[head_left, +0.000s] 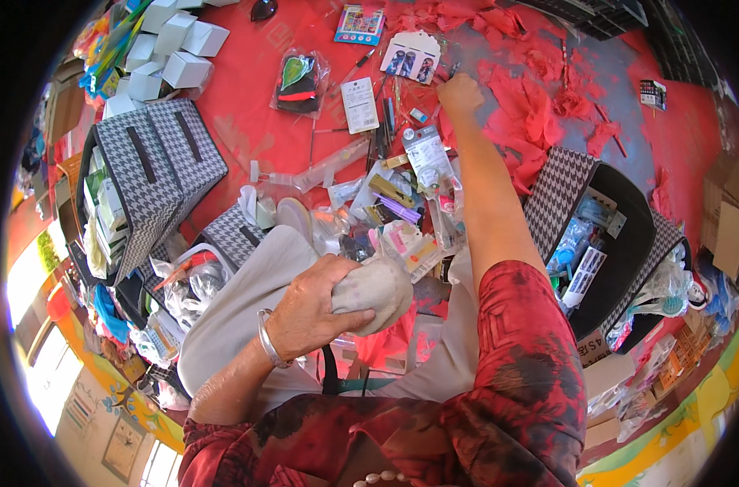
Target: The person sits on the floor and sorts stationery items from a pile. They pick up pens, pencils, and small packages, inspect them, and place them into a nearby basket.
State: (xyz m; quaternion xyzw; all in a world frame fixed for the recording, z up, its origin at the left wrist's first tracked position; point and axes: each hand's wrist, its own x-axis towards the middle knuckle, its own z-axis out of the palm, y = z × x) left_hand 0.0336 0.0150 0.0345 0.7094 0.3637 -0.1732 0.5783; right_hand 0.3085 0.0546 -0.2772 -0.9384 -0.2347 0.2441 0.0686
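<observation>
My left hand [309, 304], with a silver bangle at the wrist, is wrapped round a pale grey, rounded lump [379, 294] above my lap. Its exact kind does not show. Stretched far forward, my right hand [461, 95] is closed low over the red sheet [248, 89]. A small dark tip shows by its fingers, but what they hold cannot be made out. Just left of that hand lies a white card with dark pictures [410, 58]. Between my arms spreads a pile of small packaged goods, with a white blister card [428, 156] and purple sticks [398, 208].
A houndstooth storage box [154, 166] stands at left, below several white boxes [185, 69]. Another houndstooth box [558, 191], holding packets, lies open at right. A bagged black item with a green leaf shape [299, 81] lies ahead. Torn red sheeting [528, 122] exposes grey floor.
</observation>
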